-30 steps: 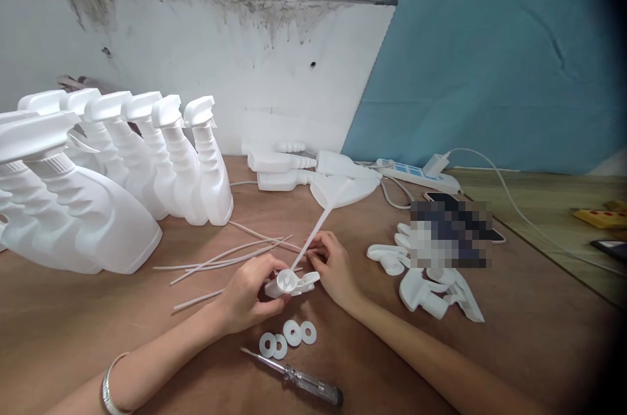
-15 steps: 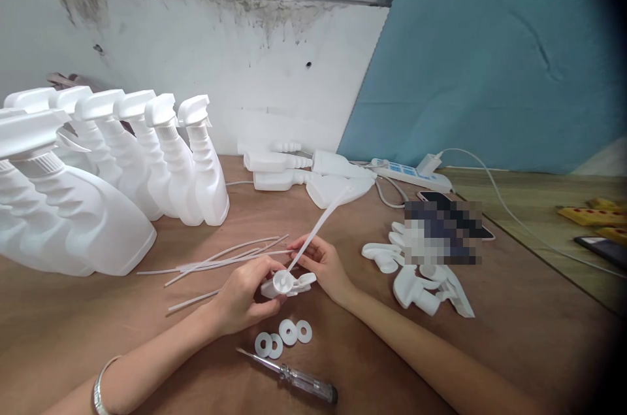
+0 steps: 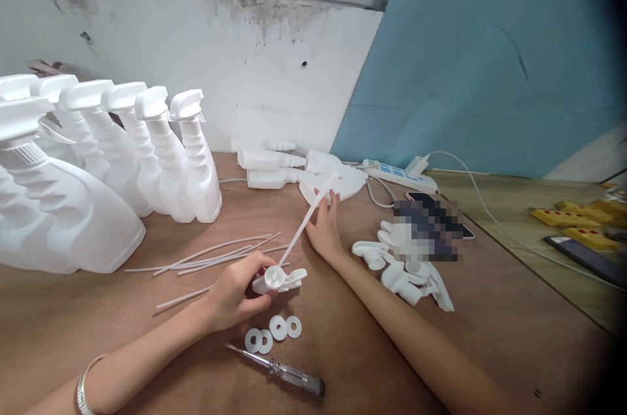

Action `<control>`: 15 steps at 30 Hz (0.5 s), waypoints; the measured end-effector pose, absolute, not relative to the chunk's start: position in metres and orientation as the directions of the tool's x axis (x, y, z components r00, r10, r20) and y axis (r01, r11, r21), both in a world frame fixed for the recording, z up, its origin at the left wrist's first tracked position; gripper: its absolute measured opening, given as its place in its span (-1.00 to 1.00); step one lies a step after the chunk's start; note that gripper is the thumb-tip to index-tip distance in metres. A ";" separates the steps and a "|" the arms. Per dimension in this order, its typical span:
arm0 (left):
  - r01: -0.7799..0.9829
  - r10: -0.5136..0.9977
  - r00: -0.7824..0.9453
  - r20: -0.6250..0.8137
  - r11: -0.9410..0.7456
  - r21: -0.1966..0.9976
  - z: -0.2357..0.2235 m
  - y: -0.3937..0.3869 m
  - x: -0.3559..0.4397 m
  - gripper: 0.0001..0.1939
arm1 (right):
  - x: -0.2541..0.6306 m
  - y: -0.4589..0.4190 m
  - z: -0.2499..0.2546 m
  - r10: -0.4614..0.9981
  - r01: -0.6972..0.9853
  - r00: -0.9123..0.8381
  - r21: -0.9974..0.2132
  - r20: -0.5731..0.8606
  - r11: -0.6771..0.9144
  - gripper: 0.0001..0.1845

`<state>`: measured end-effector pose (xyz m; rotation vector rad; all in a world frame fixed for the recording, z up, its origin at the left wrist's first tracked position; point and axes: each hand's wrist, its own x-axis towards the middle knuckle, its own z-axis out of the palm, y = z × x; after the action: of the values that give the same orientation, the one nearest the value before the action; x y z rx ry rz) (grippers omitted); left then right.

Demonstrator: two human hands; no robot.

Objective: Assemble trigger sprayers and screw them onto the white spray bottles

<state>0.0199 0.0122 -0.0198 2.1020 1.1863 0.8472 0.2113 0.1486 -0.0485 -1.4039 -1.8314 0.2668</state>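
Observation:
My left hand (image 3: 235, 294) is closed round a white spray trigger head (image 3: 279, 280), cap opening up, with a thin white dip tube (image 3: 306, 222) rising from it to the upper right. My right hand (image 3: 324, 225) is stretched forward with fingers apart, reaching the nearest of three white empty bottles (image 3: 337, 184) lying on their sides; it holds nothing. Several loose white tubes (image 3: 215, 255) lie left of the trigger head. Several white washers (image 3: 274, 331) and a screwdriver (image 3: 281, 370) lie in front of my left hand.
A row of assembled white spray bottles (image 3: 112, 160) stands at the left. A pile of trigger heads (image 3: 406, 274) lies at the right beside a phone (image 3: 434, 215). A power strip (image 3: 396, 173) with cables runs along the back. Yellow parts (image 3: 573, 219) lie far right.
My right hand let go of the tube near the trigger head and moved forward to the lying bottles, fingers spreading. My left hand kept its hold. The view shifted slightly right.

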 end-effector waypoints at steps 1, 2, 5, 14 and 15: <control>0.517 0.881 0.406 0.243 -0.440 0.734 -0.020 0.012 0.020 -0.77 | 0.212 0.154 -0.048 0.885 0.757 -0.048 -0.561 0.464 0.335 -0.29; 0.517 0.880 0.408 0.242 -0.441 0.733 -0.020 0.012 0.020 -0.77 | 0.212 0.159 -0.047 0.886 0.785 -0.022 -0.540 0.464 0.303 -0.24; 0.517 0.880 0.408 0.243 -0.442 0.733 -0.020 0.013 0.021 -0.77 | 0.213 0.173 -0.048 0.902 0.817 0.064 -0.542 0.427 0.199 -0.13; 0.522 0.887 0.401 0.228 -0.426 0.739 -0.021 0.012 0.020 -0.74 | 0.219 0.189 -0.055 0.936 0.816 0.080 -0.561 0.344 0.136 -0.30; 0.519 0.885 0.404 0.230 -0.429 0.739 -0.022 0.012 0.020 -0.74 | 0.219 0.188 -0.056 0.932 0.816 0.067 -0.558 0.356 0.154 -0.32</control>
<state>0.0200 0.0119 -0.0219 2.0922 1.1922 0.8346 0.2188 0.1881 -0.0556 -1.6759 -1.7609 0.2205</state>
